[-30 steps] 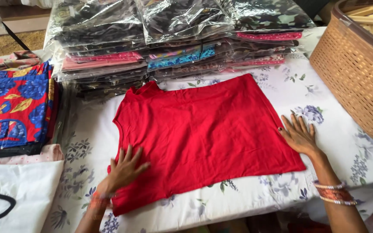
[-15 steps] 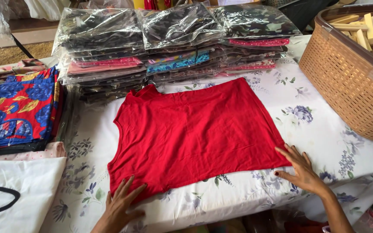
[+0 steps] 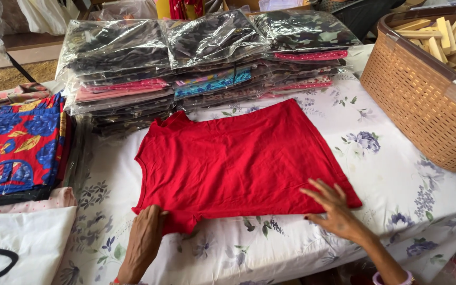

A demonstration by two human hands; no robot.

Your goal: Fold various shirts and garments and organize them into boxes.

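A red sleeveless garment (image 3: 238,158) lies spread flat on a white cloth printed with blue flowers (image 3: 397,174). My left hand (image 3: 146,237) is at the garment's near left corner, with its fingers tucked under the hem and gripping it. My right hand (image 3: 333,211) lies with its fingers spread on the near right corner of the hem. Its thumb sits just below the edge.
Stacks of folded clothes in clear plastic bags (image 3: 207,58) stand behind the garment. A pile of red-and-blue floral fabric (image 3: 17,142) is at the left, with a white bag (image 3: 17,243) in front of it. A tan woven basket (image 3: 428,95) of pale wooden pieces stands at the right.
Both hands slid down off the cloth to the garment's near edge. My left hand's fingers have gone under the hem, and my right hand has moved onto the right corner.
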